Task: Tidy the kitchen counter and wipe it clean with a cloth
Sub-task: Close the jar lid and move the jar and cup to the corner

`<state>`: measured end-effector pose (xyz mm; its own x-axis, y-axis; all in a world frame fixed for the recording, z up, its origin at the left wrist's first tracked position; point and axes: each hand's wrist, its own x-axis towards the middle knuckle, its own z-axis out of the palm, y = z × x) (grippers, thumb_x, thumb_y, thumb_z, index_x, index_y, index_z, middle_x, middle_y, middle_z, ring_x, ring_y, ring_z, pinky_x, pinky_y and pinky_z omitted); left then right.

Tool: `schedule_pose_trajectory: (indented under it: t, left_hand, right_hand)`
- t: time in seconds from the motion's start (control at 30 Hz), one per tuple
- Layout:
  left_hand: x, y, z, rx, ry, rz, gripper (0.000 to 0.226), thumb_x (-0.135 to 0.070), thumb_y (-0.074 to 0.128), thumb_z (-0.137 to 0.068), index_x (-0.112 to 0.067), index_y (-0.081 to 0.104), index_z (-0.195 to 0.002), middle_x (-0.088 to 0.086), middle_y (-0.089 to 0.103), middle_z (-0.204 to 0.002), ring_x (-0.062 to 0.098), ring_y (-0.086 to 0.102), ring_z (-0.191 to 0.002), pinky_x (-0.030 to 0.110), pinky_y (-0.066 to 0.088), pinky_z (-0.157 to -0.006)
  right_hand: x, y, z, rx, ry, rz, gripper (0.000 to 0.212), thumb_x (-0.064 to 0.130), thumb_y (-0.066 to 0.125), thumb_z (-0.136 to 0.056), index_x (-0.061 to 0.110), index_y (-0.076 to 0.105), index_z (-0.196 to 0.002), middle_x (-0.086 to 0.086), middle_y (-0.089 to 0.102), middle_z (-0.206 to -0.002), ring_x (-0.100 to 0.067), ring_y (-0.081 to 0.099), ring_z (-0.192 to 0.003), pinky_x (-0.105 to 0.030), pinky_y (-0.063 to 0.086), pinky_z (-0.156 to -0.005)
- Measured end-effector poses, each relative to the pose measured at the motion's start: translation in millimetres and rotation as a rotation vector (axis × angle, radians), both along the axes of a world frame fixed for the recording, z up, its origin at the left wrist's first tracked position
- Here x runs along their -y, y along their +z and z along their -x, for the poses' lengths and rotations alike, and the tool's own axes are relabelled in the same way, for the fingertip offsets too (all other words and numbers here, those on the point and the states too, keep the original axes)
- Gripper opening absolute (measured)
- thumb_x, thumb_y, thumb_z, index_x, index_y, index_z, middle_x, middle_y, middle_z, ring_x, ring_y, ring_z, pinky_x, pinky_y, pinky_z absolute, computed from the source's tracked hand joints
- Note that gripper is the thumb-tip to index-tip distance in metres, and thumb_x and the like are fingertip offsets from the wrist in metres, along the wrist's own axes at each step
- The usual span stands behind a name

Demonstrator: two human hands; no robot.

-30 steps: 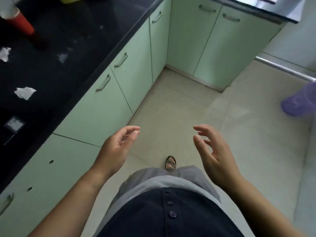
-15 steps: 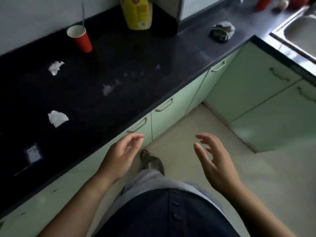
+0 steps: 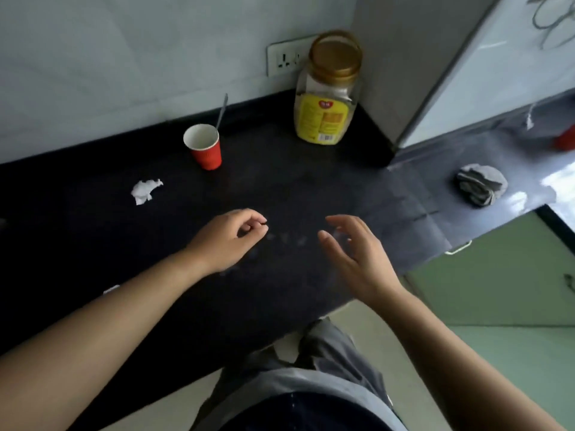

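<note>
A black kitchen counter [image 3: 295, 194] runs along the wall. On it stand a red paper cup [image 3: 203, 147] with a thin spoon handle in it and a tall jar [image 3: 328, 88] with a gold lid and yellow label in the corner. A crumpled white paper scrap [image 3: 144, 190] lies left of centre. A wadded grey cloth [image 3: 480, 184] rests at the right, well beyond my right hand. My left hand [image 3: 228, 239] hovers over the counter with fingers loosely curled, holding nothing. My right hand [image 3: 353, 253] is open beside it. Faint pale smears [image 3: 289, 239] mark the counter between them.
A wall socket [image 3: 284, 59] sits behind the jar. A pale wall panel [image 3: 466, 73] juts out at the right, with a red object [image 3: 564, 138] at the frame edge beyond it. Green cabinet doors [image 3: 497, 275] lie below the counter's right part. Another white scrap [image 3: 110, 289] peeks past my left forearm.
The view has swung up from the floor and cabinets to the counter. Both hands now hover over the counter instead of the floor, still holding nothing.
</note>
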<state>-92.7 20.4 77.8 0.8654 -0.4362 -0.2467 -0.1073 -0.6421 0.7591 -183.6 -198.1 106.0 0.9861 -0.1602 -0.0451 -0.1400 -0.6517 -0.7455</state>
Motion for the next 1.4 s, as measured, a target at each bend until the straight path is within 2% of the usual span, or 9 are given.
schedule_pose_trajectory:
  t: [0.2,0.33,0.47,0.73,0.87,0.97,1.17,1.27,1.4]
  left_hand:
    - [29,-13,-87,0.005,0.142,-0.12,0.03,-0.04,0.053,-0.089,-0.022,0.058,-0.113,-0.007,0.058,-0.107,0.014,0.056,-0.104,0.034,0.045,-0.092]
    - [50,-28,-124,0.058,0.209,-0.247,0.036,-0.038,0.052,-0.089,-0.017,0.055,-0.118,0.002,0.054,-0.121,0.018,0.053,-0.111,0.036,0.043,-0.094]
    - [65,-49,-146,0.143,0.214,-0.405,0.041,-0.037,0.052,-0.09,-0.016,0.05,-0.125,0.003,0.048,-0.132,0.023,0.047,-0.119,0.041,0.044,-0.094]
    - [75,-93,-161,0.185,0.19,-0.617,0.059,-0.042,0.049,-0.09,-0.019,0.034,-0.142,0.01,0.03,-0.15,0.028,0.03,-0.137,0.043,0.036,-0.105]
    - [69,-103,-157,0.203,0.149,-0.62,0.063,-0.038,0.063,-0.082,-0.013,0.044,-0.137,0.018,0.041,-0.143,0.039,0.042,-0.129,0.049,0.043,-0.098]
    - [66,-106,-157,0.212,0.139,-0.633,0.063,-0.039,0.068,-0.078,-0.013,0.049,-0.132,0.019,0.048,-0.137,0.041,0.049,-0.121,0.05,0.048,-0.091]
    - [68,-110,-155,0.232,0.151,-0.64,0.061,-0.041,0.06,-0.082,-0.013,0.047,-0.134,0.019,0.046,-0.139,0.041,0.048,-0.123,0.051,0.046,-0.092]
    - [71,-107,-157,0.218,0.178,-0.594,0.066,-0.041,0.061,-0.084,-0.013,0.04,-0.139,0.019,0.037,-0.146,0.04,0.038,-0.132,0.05,0.039,-0.101]
    - [70,-92,-163,0.208,0.267,-0.445,0.069,-0.045,0.051,-0.089,-0.016,0.025,-0.146,0.01,0.022,-0.154,0.027,0.02,-0.141,0.037,0.021,-0.113]
  right_hand:
    - [39,17,-133,0.105,0.097,0.056,0.039,0.043,0.054,-0.088,0.017,0.055,-0.117,0.002,0.055,-0.118,-0.012,0.053,-0.105,-0.02,0.038,-0.08]
    - [59,35,-212,0.286,0.196,0.181,0.041,0.043,0.053,-0.088,0.013,0.054,-0.117,-0.005,0.056,-0.12,-0.023,0.052,-0.11,-0.024,0.036,-0.082]
    - [73,52,-276,0.433,0.247,0.212,0.037,0.028,0.061,-0.086,0.003,0.056,-0.113,-0.014,0.056,-0.116,-0.026,0.052,-0.106,-0.02,0.037,-0.082]
    - [91,34,-335,0.584,0.301,0.42,0.035,0.028,0.061,-0.082,0.003,0.06,-0.107,-0.017,0.059,-0.112,-0.027,0.047,-0.107,-0.036,0.038,-0.09]
    - [95,26,-342,0.536,0.194,0.532,0.037,0.035,0.061,-0.081,0.014,0.059,-0.111,-0.006,0.058,-0.118,-0.028,0.049,-0.111,-0.034,0.026,-0.083]
    - [95,26,-347,0.484,0.166,0.441,0.039,0.033,0.062,-0.082,0.01,0.056,-0.112,-0.011,0.06,-0.11,-0.032,0.053,-0.1,-0.038,0.033,-0.084]
    - [91,36,-352,0.394,0.164,0.29,0.018,0.029,0.057,-0.088,0.014,0.06,-0.097,-0.007,0.066,-0.092,-0.027,0.058,-0.087,-0.029,0.037,-0.066]
    - [81,41,-351,0.391,0.28,0.216,0.013,0.025,0.058,-0.088,0.013,0.062,-0.091,-0.006,0.066,-0.087,-0.024,0.059,-0.083,-0.031,0.042,-0.065]
    - [65,53,-354,0.4,0.321,0.128,0.012,0.024,0.057,-0.088,0.014,0.062,-0.091,-0.004,0.067,-0.087,-0.022,0.059,-0.083,-0.037,0.049,-0.069]
